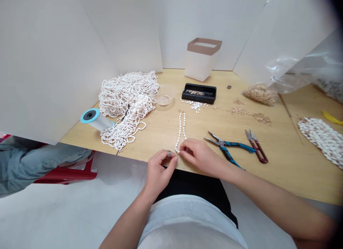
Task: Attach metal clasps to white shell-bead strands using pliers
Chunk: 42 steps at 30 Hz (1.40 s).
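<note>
Shell-bead strand [180, 131]: where is it lying?

— Doubled on the wooden table [158, 134], near the front edge, its lower end at the fingers.

Hands?

— Right hand [197, 156] half-curled, fingertips pinching that lower end. Left hand [160, 170], ringed, curled nearly shut just beside the strand; cannot tell whether it has hold of anything.

Containers?

— Black tray [198, 93] holds small gold-coloured pieces. Clear plastic bowl [163, 96] holds a small quantity of similar pieces. Paper box [200, 65] stands at the back, contents hidden. Clear plastic bag [294, 66] lies at right, its mouth at a heap of tan beads [260, 94].
</note>
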Tool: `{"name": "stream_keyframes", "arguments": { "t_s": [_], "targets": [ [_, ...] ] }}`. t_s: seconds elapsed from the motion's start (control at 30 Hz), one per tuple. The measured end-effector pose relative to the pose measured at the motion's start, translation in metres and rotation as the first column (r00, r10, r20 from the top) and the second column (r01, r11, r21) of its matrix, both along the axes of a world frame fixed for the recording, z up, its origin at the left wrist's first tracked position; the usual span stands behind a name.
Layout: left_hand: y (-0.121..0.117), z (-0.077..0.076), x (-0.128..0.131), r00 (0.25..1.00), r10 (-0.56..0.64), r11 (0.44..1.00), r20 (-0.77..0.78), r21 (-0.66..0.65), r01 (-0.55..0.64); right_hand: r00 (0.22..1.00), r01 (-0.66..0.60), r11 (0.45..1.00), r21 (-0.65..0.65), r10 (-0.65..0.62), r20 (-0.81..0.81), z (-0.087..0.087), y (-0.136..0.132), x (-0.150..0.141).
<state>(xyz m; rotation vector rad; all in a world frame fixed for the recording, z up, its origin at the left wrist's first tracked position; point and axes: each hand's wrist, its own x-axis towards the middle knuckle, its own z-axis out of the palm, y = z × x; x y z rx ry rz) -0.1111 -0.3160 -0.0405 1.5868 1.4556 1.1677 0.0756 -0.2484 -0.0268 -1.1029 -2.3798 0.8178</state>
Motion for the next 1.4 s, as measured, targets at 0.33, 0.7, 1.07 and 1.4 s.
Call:
{"name": "stream_keyframes", "arguments": {
  "t_s": [0.33,0.7,1.07,1.4],
  "targets": [
    [0.035,0.011,0.019,0.997,0.036,0.979,-0.066,0.202,-0.022,0.805,-0.006,0.699,-0.715,-0.421,-0.418,0.010,0.020,0.006],
    [0.049,0.015,0.025,0.970,0.139,0.919,-0.200,0.390,-0.051,0.754,0.014,0.778,-0.628,-0.421,-0.504,0.020,0.019,0.007],
    [0.053,0.017,0.028,0.956,0.161,0.878,-0.245,0.478,-0.026,0.792,0.108,0.828,-0.551,-0.407,-0.456,0.029,0.017,0.009],
    [0.056,0.012,0.029,0.956,0.178,0.822,-0.235,0.570,-0.013,0.876,0.236,0.918,-0.320,-0.343,-0.339,0.040,0.014,0.011]
  ]
}}
